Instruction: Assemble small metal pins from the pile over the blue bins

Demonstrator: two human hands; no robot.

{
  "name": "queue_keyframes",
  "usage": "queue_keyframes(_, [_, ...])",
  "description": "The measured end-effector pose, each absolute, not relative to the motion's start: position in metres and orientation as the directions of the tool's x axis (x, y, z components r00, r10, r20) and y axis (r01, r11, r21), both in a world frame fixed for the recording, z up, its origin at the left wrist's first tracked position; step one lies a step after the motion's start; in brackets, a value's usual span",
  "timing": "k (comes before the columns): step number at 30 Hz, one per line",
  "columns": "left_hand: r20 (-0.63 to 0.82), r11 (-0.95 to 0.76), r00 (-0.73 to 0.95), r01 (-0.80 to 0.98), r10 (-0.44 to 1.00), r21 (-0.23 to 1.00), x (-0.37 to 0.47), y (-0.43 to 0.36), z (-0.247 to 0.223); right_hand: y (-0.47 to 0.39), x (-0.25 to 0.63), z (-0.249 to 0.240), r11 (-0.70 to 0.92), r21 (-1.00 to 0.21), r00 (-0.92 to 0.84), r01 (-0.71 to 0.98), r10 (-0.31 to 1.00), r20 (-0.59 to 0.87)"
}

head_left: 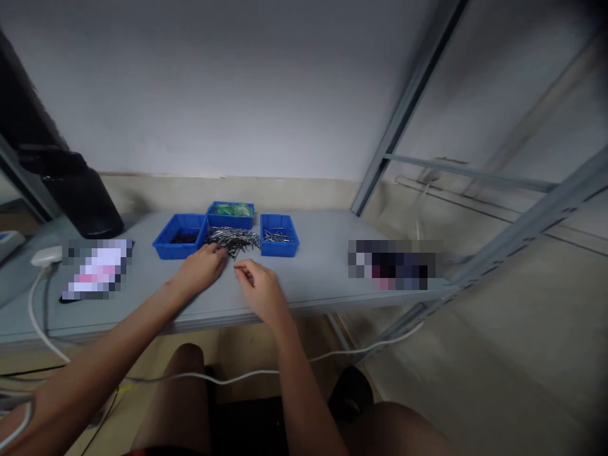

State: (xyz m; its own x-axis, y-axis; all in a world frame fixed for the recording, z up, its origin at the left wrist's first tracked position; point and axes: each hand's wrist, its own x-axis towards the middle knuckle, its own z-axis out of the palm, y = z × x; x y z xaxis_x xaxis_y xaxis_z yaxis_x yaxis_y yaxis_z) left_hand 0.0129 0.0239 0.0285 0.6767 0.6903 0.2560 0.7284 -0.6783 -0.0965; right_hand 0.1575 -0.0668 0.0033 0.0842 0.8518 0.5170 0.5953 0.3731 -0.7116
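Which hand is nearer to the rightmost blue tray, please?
Right. The right hand is in front of the rightmost blue tray, slightly to its left; the left hand is farther left, at the near edge of the loose pile.

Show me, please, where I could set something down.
The tabletop looks bare between the right blue box and blurred item, and between the left blue box and phone. Crowded: around the metal pile, left hand and right hand.

A person whose left hand (202, 266) and right hand (261, 288) were bare, whose left forearm (118, 329) and right forearm (301, 380) were uncovered, left knee (186, 367) and right knee (403, 424) bare and rounded, a sliver of dark clothing (168, 451) that showed at the lap
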Motion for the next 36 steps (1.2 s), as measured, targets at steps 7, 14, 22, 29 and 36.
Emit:
queue_keyframes(7, [0.256, -0.703, 0.702, 0.704, 0.665, -0.104, 0.013, 0.031, 0.026, -0.067, 0.158, 0.002, 0.364, -0.710, 0.087, 0.603, 0.854, 0.512])
queue_keyframes(14, [0.219, -0.727, 0.713, 0.686, 0.666, -0.022, 0.011, 0.028, 0.034, -0.069, 0.157, 0.005, 0.370, -0.714, 0.088, 0.594, 0.853, 0.515])
queue_keyframes(22, [0.233, -0.715, 0.682, 0.691, 0.694, 0.107, 0.000, 0.031, 0.032, -0.069, 0.157, 0.005, 0.365, -0.699, 0.077, 0.614, 0.855, 0.514])
queue_keyframes(29, [0.469, -0.781, 0.629, 0.549, 0.620, 0.297, 0.003, 0.001, 0.036, -0.070, 0.157, 0.008, 0.357, -0.689, 0.086, 0.631, 0.850, 0.519])
queue_keyframes(36, [0.472, -0.825, 0.678, 0.443, 0.564, 0.351, 0.005, -0.016, 0.024, -0.073, 0.156, 0.010, 0.339, -0.618, -0.011, 0.710, 0.882, 0.471])
